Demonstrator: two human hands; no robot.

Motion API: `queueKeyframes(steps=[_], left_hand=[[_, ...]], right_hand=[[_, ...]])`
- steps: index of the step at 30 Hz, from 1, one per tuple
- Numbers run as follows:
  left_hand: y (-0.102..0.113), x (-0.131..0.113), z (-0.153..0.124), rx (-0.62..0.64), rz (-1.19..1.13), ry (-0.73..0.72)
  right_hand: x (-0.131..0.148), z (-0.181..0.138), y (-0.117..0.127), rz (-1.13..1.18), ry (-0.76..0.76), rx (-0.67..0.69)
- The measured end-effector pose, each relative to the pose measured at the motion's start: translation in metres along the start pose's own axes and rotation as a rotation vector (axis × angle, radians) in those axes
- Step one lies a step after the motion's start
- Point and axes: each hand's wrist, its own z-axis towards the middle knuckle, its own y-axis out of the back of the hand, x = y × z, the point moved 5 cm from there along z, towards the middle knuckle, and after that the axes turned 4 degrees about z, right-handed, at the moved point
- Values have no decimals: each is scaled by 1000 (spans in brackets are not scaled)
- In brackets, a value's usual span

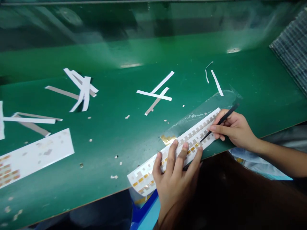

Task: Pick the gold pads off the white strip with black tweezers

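A white label sheet (144, 171) with rows of small grey and amber pieces lies slanted at the table's front edge, its near-left end curling over the edge. My left hand (177, 169) rests on it with fingers spread, pressing the sheet flat; a dark thing shows between those fingers, too hidden to name. In my right hand (231, 127) are black tweezers (222, 119), pinched between thumb and fingers. Their tip touches or hovers just over an amber piece beside my left fingertips; I cannot tell which. Clear film (203, 105) lies behind the sheet.
White and grey paper strips (83, 91) lie in loose piles at the left, with more strips (157, 94) in the middle. Another white sheet (52, 147) with amber pieces is at the left. Small scraps dot the green table (105, 127). A dark gridded panel (292, 48) stands far right.
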Motion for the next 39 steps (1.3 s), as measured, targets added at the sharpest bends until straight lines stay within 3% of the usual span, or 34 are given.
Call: queueKeyframes(steps=[9, 39], left_hand=[[-1, -1, -1, -70, -50, 77], [-1, 0, -1, -34, -24, 48]], right_hand=[[-1, -2, 0, -70, -3, -1], [4, -4, -3, -89, 24, -10]])
